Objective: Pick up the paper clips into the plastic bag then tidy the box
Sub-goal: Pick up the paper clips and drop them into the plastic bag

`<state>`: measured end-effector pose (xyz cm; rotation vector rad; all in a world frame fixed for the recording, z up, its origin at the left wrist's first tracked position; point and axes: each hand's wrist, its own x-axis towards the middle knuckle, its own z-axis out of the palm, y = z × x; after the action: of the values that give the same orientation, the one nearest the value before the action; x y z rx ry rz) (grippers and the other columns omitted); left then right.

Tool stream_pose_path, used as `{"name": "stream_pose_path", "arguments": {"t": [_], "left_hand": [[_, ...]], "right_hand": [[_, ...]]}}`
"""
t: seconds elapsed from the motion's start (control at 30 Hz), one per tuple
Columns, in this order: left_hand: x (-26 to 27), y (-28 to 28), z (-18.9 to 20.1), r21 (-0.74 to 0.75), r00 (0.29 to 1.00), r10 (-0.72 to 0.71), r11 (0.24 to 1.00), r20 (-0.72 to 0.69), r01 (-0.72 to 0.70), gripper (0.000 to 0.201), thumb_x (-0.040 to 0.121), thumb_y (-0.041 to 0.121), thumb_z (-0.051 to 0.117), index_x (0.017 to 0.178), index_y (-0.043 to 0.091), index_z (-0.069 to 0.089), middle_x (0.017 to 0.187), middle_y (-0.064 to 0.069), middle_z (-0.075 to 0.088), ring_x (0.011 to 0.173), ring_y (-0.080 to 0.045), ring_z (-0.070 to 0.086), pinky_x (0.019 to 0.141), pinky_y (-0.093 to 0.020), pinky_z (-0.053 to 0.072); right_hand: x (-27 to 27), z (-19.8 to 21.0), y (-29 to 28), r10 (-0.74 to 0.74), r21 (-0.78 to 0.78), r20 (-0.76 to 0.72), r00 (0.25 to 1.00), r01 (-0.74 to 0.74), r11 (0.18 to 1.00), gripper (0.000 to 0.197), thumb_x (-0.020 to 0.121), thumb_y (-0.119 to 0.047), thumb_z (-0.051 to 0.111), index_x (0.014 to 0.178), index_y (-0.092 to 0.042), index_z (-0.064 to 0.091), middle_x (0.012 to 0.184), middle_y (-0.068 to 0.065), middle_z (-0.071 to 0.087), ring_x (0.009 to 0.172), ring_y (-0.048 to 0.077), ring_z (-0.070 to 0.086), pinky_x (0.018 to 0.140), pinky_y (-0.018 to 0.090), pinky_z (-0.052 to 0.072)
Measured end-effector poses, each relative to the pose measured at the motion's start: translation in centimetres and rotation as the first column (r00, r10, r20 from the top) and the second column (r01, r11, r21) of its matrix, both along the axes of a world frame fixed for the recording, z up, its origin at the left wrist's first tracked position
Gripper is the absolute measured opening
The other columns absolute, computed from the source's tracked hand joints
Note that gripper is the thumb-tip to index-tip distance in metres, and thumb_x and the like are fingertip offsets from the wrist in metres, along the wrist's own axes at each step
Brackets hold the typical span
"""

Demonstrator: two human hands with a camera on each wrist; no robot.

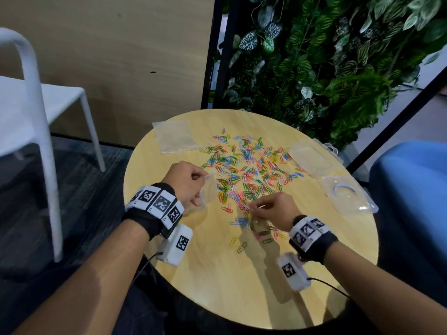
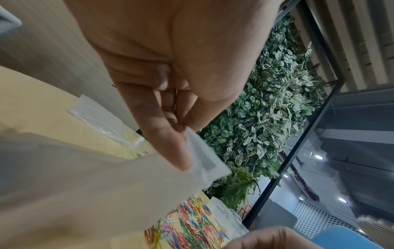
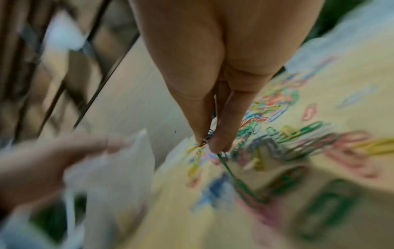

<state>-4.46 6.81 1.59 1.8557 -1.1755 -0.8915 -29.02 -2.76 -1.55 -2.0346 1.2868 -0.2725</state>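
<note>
Many coloured paper clips (image 1: pixel 249 168) lie scattered over the round wooden table (image 1: pixel 217 274). My left hand (image 1: pixel 187 182) pinches the rim of a small clear plastic bag (image 1: pixel 208 193) and holds it above the table's left side; the left wrist view shows thumb and fingers on the bag (image 2: pixel 202 161). My right hand (image 1: pixel 271 210) pinches a few paper clips (image 3: pixel 208 140) at the near edge of the pile, a green clip (image 3: pixel 238 182) dangling below the fingertips. The bag (image 3: pixel 119 168) hangs just to the left of them.
A stack of spare plastic bags (image 1: pixel 174 136) lies at the table's far left. An open clear plastic box (image 1: pixel 312 157) and a second clear tray (image 1: pixel 346 194) sit at the right edge. A white chair (image 1: pixel 36 112) stands left, a blue seat (image 1: pixel 411 189) right, a plant wall (image 1: pixel 326 56) behind.
</note>
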Motion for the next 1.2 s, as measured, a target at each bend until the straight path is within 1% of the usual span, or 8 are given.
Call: {"name": "stream_pose_path", "arguments": {"t": [0.1, 0.23, 0.4, 0.57, 0.73, 0.9, 1.03, 1.2], "left_hand": [[-0.2, -0.2, 0.1, -0.004, 1.0, -0.007, 1.0, 0.0, 0.007, 0.018, 0.097, 0.013, 0.055, 0.107, 0.013, 0.07, 0.055, -0.009, 0.062, 0.048, -0.027, 0.067, 0.047, -0.02, 0.053], [-0.7, -0.5, 0.0, -0.004, 1.0, -0.028, 1.0, -0.003, 0.028, 0.018, 0.097, 0.013, 0.055, 0.106, 0.014, 0.07, 0.054, -0.009, 0.063, 0.047, -0.025, 0.067, 0.048, -0.023, 0.055], [-1.5, -0.7, -0.1, -0.023, 0.999, -0.049, 0.999, -0.022, 0.049, 0.019, 0.098, 0.012, 0.053, 0.107, 0.011, 0.07, 0.056, -0.011, 0.064, 0.043, -0.02, 0.066, 0.052, -0.025, 0.057], [-1.7, -0.7, -0.1, -0.027, 0.998, -0.048, 0.999, -0.048, 0.047, 0.02, 0.097, 0.009, 0.053, 0.107, 0.009, 0.07, 0.054, -0.008, 0.063, 0.042, -0.017, 0.066, 0.054, -0.027, 0.059], [-2.2, -0.8, 0.2, -0.037, 0.995, -0.058, 0.998, -0.084, 0.055, 0.017, 0.097, 0.013, 0.055, 0.106, 0.01, 0.07, 0.054, -0.009, 0.063, 0.045, -0.021, 0.066, 0.064, -0.04, 0.062], [-1.9, -0.9, 0.0, -0.038, 0.995, -0.056, 0.998, -0.084, 0.053, 0.022, 0.097, 0.01, 0.053, 0.113, 0.007, 0.067, 0.057, -0.01, 0.064, 0.053, -0.03, 0.069, 0.067, -0.043, 0.062], [-1.7, -0.9, 0.1, -0.039, 0.996, -0.055, 0.998, -0.075, 0.053, 0.022, 0.097, 0.009, 0.052, 0.112, 0.007, 0.068, 0.056, -0.01, 0.064, 0.055, -0.03, 0.07, 0.067, -0.04, 0.062], [-1.5, -0.8, 0.2, -0.046, 0.998, -0.032, 0.998, -0.049, 0.03, 0.022, 0.098, 0.01, 0.052, 0.112, 0.009, 0.069, 0.056, -0.008, 0.064, 0.055, -0.028, 0.071, 0.063, -0.033, 0.061]], "right_hand": [[0.7, 1.4, -0.3, -0.361, 0.484, 0.42, 0.833, 0.131, 0.865, 0.015, 0.083, 0.0, 0.069, 0.097, 0.003, 0.071, 0.099, 0.019, 0.071, 0.07, 0.021, 0.07, 0.07, 0.025, 0.061], [2.9, 3.2, 0.2, -0.543, 0.704, 0.555, 0.631, -0.009, 0.71, 0.027, 0.088, 0.001, 0.062, 0.114, 0.01, 0.062, 0.111, 0.021, 0.067, 0.095, 0.025, 0.068, 0.076, 0.023, 0.059], [6.5, 3.6, 1.9, -0.511, 0.741, 0.537, 0.671, -0.085, 0.666, 0.027, 0.09, 0.004, 0.057, 0.115, 0.015, 0.058, 0.105, 0.022, 0.066, 0.093, 0.024, 0.068, 0.072, 0.021, 0.06], [8.2, 3.2, 2.7, -0.371, 0.618, 0.475, 0.798, -0.003, 0.786, 0.015, 0.085, 0.014, 0.059, 0.098, 0.011, 0.066, 0.089, 0.021, 0.066, 0.073, 0.025, 0.067, 0.069, 0.024, 0.06], [8.2, 3.3, 2.4, -0.02, 0.079, 0.21, 0.978, 0.003, 0.997, 0.006, 0.08, -0.004, 0.072, 0.078, -0.007, 0.076, 0.07, 0.009, 0.072, 0.061, 0.017, 0.07, 0.066, 0.027, 0.061], [8.5, 3.3, 2.5, 0.074, -0.053, 0.128, 0.989, -0.068, 0.996, 0.013, 0.081, -0.006, 0.066, 0.081, -0.01, 0.079, 0.073, 0.006, 0.074, 0.063, 0.017, 0.068, 0.06, 0.025, 0.055], [8.5, 4.0, 2.8, 0.356, -0.087, -0.055, 0.933, -0.36, 0.929, 0.026, 0.084, 0.0, 0.053, 0.077, -0.015, 0.074, 0.067, 0.012, 0.065, 0.056, 0.016, 0.045, 0.055, 0.026, 0.038], [6.6, 4.8, 2.6, 0.258, -0.184, 0.067, 0.964, -0.243, 0.953, 0.026, 0.088, -0.005, 0.059, 0.105, -0.017, 0.075, 0.097, -0.005, 0.074, 0.083, 0.003, 0.067, 0.079, 0.018, 0.053]]}}
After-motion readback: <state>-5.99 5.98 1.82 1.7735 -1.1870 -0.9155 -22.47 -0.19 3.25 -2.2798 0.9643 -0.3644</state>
